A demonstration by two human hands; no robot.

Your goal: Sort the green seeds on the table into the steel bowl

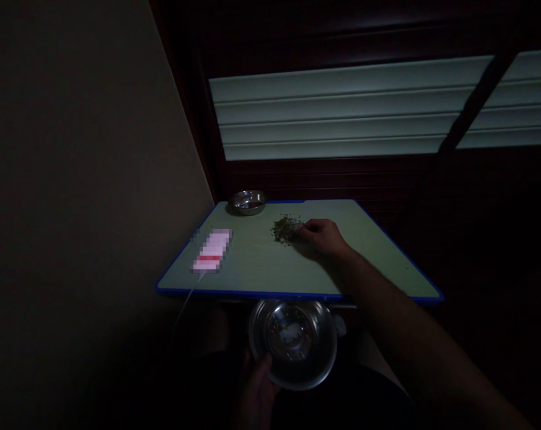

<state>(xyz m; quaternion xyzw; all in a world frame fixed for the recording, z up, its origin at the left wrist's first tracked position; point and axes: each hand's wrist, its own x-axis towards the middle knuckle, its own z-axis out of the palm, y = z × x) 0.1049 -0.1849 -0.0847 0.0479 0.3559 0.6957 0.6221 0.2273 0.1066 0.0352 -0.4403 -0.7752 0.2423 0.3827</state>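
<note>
My left hand (259, 382) grips the rim of a metal bowl (324, 352), thumb over the edge, just below the table's front edge. A few small yellowish bits and a pale patch show at the bottom of this bowl. Over the table, my right hand (322, 235) is closed in a pinch at the right side of a loose pile of small dark grains (282, 230). Something pale and shiny shows at its fingertips, too small and dim to name.
The small table (252, 269) has a pale green top and a blue rim. A shallow metal dish (249, 204) stands at its back left corner. A lit phone (212, 251) with a white cable (187, 301) lies at the left. Walls close in behind and left.
</note>
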